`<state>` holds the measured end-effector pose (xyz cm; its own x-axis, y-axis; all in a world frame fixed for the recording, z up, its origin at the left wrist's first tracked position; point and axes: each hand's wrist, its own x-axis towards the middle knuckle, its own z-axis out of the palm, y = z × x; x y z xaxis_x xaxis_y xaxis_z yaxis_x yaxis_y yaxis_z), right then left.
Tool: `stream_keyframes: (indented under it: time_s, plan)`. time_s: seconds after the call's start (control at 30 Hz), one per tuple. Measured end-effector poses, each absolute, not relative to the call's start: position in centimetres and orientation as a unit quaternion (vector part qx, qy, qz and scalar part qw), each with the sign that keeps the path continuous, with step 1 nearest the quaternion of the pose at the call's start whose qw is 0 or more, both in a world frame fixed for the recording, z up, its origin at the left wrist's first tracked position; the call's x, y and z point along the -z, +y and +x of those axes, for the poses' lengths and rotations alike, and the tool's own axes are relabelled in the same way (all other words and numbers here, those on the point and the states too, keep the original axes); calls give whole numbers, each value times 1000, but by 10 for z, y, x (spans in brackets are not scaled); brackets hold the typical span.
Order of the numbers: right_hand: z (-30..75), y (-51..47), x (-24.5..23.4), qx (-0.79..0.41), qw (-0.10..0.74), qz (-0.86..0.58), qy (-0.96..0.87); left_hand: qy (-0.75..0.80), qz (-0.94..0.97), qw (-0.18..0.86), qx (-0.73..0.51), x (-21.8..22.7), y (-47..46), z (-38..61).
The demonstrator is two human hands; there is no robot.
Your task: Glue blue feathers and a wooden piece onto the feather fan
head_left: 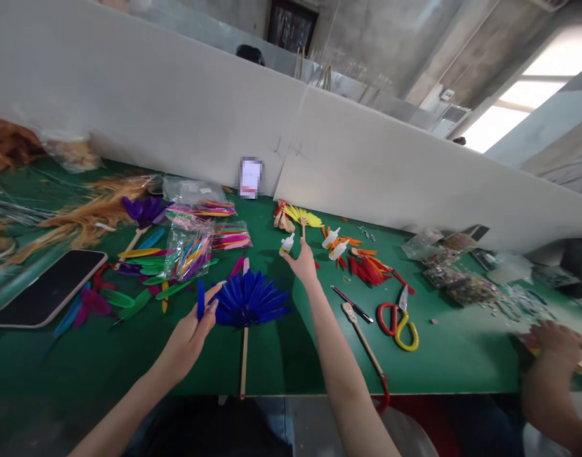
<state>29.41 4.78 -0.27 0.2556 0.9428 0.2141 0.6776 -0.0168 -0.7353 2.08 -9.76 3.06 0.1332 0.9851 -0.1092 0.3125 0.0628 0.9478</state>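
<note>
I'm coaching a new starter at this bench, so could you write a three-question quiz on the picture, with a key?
1. Which hand holds a blue feather?
2. Fill in: the scissors have one red handle and one ____ handle.
3. Which of these is nearest the right hand?
A. pen
B. white bottle
C. scissors

Key:
1. The left hand.
2. yellow
3. B
</note>
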Motion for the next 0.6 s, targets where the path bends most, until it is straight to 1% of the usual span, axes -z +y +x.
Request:
stream_keyframes:
  time_s: [0.1, 0.27, 0.4, 0.6]
  plan:
    - [283, 63, 11, -175, 373, -685, -601, 541, 574, 513, -338, -31, -102, 22]
    - [276, 53, -2, -178, 390, -666, -611, 547, 573, 504, -343, -35, -103, 22]
    - [282, 15, -29, -200, 404, -627, -636, 544, 588, 484, -352, -36, -102, 23]
    - [288, -59, -56, -257, 397, -590, -654, 513, 612, 465, -383, -34, -105, 29]
